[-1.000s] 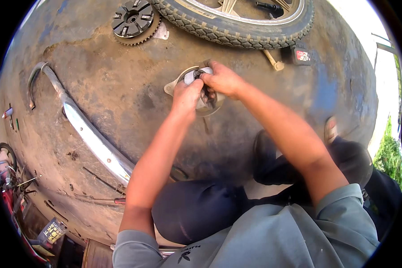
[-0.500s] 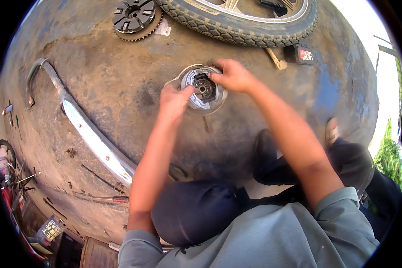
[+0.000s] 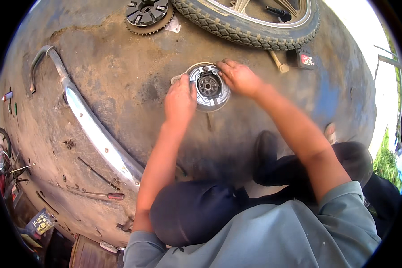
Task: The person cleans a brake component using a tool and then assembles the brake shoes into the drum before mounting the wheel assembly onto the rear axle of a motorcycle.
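Observation:
A round motorcycle drum brake plate point(image 3: 212, 108) lies on the ground in front of me, with silvery curved brake shoes point(image 3: 225, 94) around its dark hub centre point(image 3: 208, 85). My left hand point(image 3: 180, 99) grips the plate's left edge, its fingers closed and partly hidden from above. At the upper right edge, my right hand point(image 3: 240, 78) has its fingers curled over the rim, by the top of the shoes. Both hands touch the assembly, which sits flat between them.
A spoked wheel with a knobbly tyre point(image 3: 236, 32) lies beyond, beside a sprocket with a black hub point(image 3: 146, 15). A hammer point(image 3: 279, 62) and a dark box point(image 3: 304, 59) are at right. A long chrome exhaust pipe point(image 3: 91, 123) and a red-handled screwdriver point(image 3: 116, 196) lie left.
My left thumb has come off the inner shoe area back to the left edge. The right thumb has left the shoes' top, and that hand now holds the outer rim. The view has shifted slightly.

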Available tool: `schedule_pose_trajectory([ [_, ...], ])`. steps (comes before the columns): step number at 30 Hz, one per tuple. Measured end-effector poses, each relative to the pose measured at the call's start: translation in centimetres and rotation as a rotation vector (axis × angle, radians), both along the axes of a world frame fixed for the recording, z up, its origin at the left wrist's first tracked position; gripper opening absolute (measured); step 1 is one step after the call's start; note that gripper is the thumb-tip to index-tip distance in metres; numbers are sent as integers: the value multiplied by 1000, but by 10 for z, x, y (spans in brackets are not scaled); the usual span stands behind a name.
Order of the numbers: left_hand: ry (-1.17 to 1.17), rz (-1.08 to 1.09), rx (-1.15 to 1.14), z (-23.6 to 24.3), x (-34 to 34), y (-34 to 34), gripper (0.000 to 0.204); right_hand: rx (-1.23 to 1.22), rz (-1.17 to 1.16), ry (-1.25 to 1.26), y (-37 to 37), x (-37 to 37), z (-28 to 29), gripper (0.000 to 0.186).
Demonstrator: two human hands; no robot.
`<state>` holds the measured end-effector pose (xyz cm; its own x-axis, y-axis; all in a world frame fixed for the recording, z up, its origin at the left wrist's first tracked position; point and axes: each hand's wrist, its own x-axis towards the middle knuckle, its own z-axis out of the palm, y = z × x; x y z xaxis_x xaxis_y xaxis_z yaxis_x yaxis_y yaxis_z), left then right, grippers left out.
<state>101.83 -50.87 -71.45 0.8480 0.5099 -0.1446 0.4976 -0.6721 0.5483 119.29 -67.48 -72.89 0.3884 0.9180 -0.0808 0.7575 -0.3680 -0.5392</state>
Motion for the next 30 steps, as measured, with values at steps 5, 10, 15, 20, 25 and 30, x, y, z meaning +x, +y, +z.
schedule_pose_trajectory([
  [5,-102,-2,-28,-8,3,1,18,45,-35,-17,5,-1,-1,29],
  [10,-190,-30,-12,-17,-5,7,17,90,-22,-15,6,1,1,27],
  [15,-138,-52,-36,-8,-2,5,17,77,-27,6,3,3,-3,27],
  [20,20,-40,-25,0,9,9,29,-172,43,22,20,4,15,40],
  [25,251,-101,-78,32,28,17,53,-113,75,10,27,12,10,41],
  [30,224,-117,-49,17,34,17,43,-36,130,7,26,16,5,36],
])
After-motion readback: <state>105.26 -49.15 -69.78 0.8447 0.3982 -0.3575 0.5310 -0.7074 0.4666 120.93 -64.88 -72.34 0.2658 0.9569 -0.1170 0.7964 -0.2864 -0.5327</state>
